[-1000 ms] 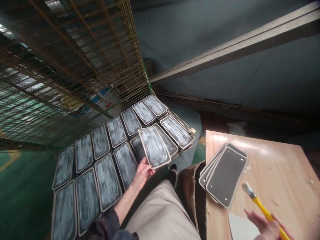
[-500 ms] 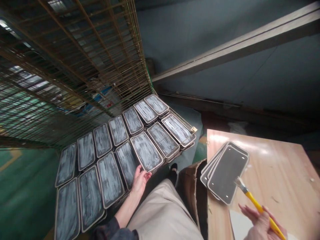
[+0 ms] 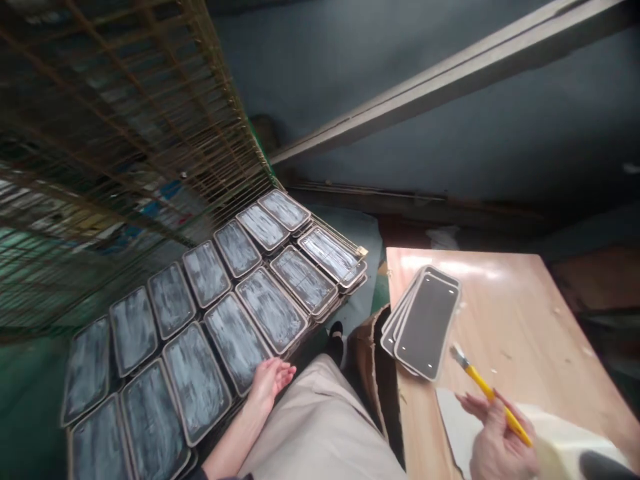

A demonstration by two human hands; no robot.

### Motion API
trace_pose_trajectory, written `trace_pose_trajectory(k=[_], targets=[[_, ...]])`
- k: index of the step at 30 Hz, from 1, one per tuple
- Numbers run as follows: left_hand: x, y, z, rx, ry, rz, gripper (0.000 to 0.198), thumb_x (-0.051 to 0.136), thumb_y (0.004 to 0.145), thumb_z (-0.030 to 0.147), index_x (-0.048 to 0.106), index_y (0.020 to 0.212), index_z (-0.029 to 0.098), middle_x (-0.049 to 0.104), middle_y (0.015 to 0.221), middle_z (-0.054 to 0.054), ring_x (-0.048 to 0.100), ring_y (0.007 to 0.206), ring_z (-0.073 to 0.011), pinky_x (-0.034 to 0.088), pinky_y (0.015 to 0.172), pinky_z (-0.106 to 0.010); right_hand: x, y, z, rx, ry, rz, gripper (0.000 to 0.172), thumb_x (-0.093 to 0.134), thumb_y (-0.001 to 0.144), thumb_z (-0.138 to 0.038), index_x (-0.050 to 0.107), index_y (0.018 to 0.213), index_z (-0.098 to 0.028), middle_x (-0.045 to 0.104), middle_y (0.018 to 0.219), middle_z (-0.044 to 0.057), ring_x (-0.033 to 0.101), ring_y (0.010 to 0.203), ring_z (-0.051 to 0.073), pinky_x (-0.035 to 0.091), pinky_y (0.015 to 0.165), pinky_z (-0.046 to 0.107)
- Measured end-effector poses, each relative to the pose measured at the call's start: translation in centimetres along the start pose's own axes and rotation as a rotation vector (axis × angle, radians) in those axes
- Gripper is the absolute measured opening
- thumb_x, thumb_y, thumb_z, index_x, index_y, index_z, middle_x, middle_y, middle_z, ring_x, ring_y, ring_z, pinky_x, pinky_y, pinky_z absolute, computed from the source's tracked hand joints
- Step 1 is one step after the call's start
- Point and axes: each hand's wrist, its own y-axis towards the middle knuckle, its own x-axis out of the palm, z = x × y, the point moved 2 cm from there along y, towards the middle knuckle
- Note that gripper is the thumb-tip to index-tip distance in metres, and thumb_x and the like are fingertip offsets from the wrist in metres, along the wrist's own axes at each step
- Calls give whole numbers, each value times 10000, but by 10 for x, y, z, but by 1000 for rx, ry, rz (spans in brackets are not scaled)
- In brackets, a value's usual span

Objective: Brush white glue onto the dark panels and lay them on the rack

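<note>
My right hand (image 3: 505,433) grips the yellow handle of a paintbrush (image 3: 480,380), its pale bristles pointing up and left. Left of the bristles, a small fanned stack of dark grey rectangular panels (image 3: 427,327) with light rims and small bright spots near the corners lies on the wooden table. My left hand (image 3: 273,380) holds nothing, its fingers loosely bent and apart. It is beside the near edge of a rack, close to a panel smeared with white streaks (image 3: 237,340). More white-streaked panels (image 3: 273,307) lie there in two rows, some stacked.
A wire mesh frame (image 3: 220,100) rises behind the rows of panels. The wooden table (image 3: 505,313) stands at right, with a white sheet (image 3: 453,413) near its front. An open cardboard box (image 3: 367,353) sits between rack and table. A grey wall is beyond.
My left hand has let go of the near corner of a streaked panel and drawn back toward my leg. The view has turned to the right. The paintbrush stays in my right hand.
</note>
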Motion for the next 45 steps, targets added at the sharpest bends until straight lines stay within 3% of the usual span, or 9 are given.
trace_pose_trajectory(k=[2,5,11,15,20,25,31,35,45], targets=[[7,-7,-9,-91,117,-124,144,642,752,153,498,758,147,618,578,-30,630,499,-142,488,445,-204,-19,-3,5,48,-38,-18,436,597,820,-454,544,1105,-129,665,752,32,667,588,183,559,660,349],[34,-10,-15,-47,358,-352,302,744,673,321,492,701,157,581,552,16,584,463,-102,437,407,-164,-56,-10,14,105,-72,27,444,558,831,-489,544,1108,-142,674,786,44,677,650,191,551,697,351],[132,-12,-30,146,791,-834,409,697,645,514,507,717,159,596,559,6,593,483,-125,435,412,-190,-141,-35,21,102,-228,234,404,510,862,-484,546,1099,-159,670,785,40,668,671,185,545,706,338],[181,-18,-49,208,868,-937,413,633,690,537,529,791,151,595,556,7,594,466,-131,439,398,-197,-162,-49,23,115,-288,266,418,515,854,-498,554,1088,-154,663,755,34,659,649,180,551,665,324],[216,-20,-65,212,877,-895,356,651,701,474,502,749,155,581,531,11,588,431,-124,434,372,-184,-148,-51,39,165,-283,180,469,529,821,-550,574,1062,-151,665,734,29,652,644,171,545,675,319],[232,-20,-71,177,871,-850,289,678,705,380,513,763,150,590,537,2,591,417,-121,429,364,-170,-135,-42,66,171,-259,185,515,540,786,-588,589,1041,-143,666,726,38,650,638,174,525,657,306],[230,-19,-75,174,913,-867,271,651,737,375,516,764,141,601,558,-11,598,435,-120,455,382,-180,-135,-38,85,182,-321,118,492,522,800,-578,583,1056,-163,664,748,30,652,648,170,511,662,293],[230,-17,-77,168,883,-858,290,648,742,394,507,801,147,604,573,-10,607,451,-126,466,395,-188,-138,-40,85,176,-318,143,495,511,813,-572,573,1081,-160,669,777,38,654,677,172,511,680,297],[237,-17,-79,160,920,-797,299,671,735,389,503,802,151,608,563,-15,614,447,-136,470,396,-191,-149,-62,64,61,-609,-54,451,496,833,-558,639,1074,-205,703,815,61,672,753,197,498,687,280]])
